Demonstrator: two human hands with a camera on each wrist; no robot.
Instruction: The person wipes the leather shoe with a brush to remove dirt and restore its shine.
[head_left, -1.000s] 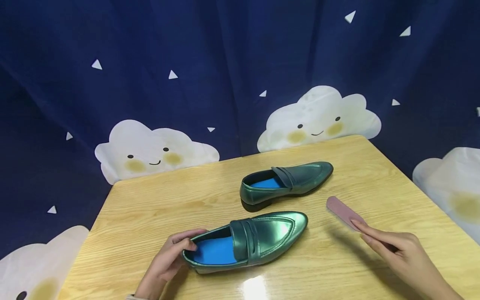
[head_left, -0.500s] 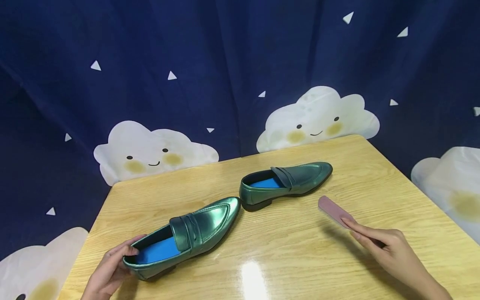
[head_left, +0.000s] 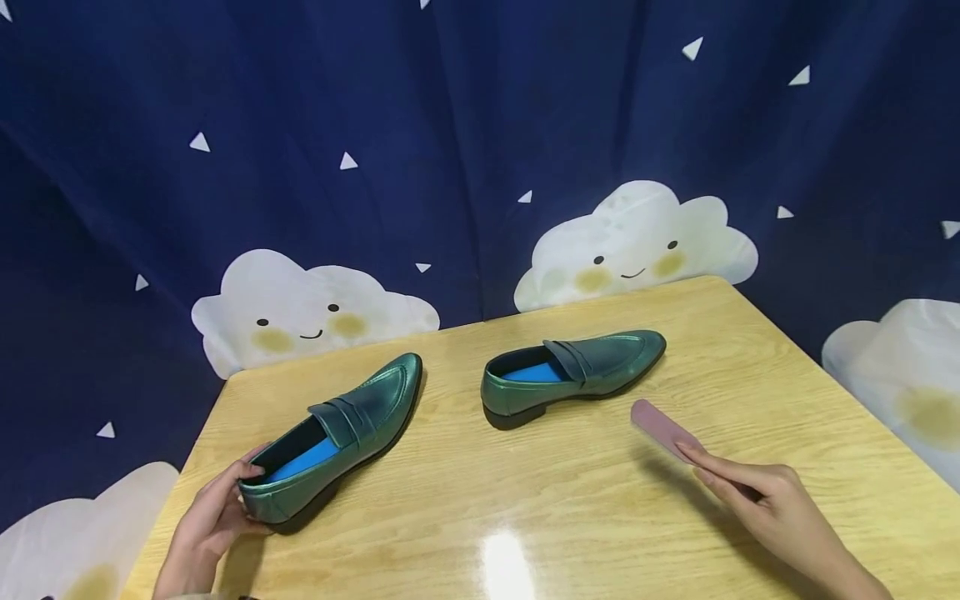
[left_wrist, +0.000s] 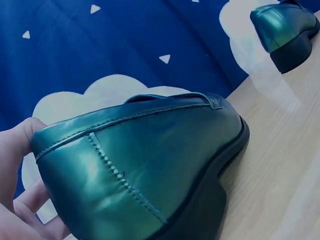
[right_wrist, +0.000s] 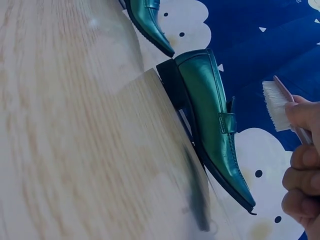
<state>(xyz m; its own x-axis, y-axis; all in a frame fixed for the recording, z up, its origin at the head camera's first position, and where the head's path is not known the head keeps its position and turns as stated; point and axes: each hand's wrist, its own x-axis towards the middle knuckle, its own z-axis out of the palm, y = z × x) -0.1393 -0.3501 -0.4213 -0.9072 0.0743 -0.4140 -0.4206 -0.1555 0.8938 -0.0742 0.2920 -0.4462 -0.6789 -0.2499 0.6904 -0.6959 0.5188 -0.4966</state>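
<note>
My left hand point(head_left: 213, 512) grips a green metallic loafer point(head_left: 352, 421) by its heel, the thumb hooked inside the rim over the blue insole. This loafer stands at the left of the table, toe angled to the back right; the left wrist view shows its heel seam close up. My right hand point(head_left: 772, 508) pinches a pink-backed brush point(head_left: 663, 429) above the table at the right. White bristles point(right_wrist: 276, 106) show on the brush in the right wrist view. A second green loafer point(head_left: 573, 375) stands at the back centre-right, its toe to the right, with neither hand on it.
The wooden table point(head_left: 480, 508) carries both loafers, and its back edge meets a dark blue curtain point(head_left: 465, 167) printed with smiling clouds and white triangles. A bright light reflection lies on the front middle of the tabletop.
My left hand has moved the held loafer left from beside the second loafer, then turned its toe toward the back. My right hand has drifted slightly left with the brush. The second loafer stays put.
</note>
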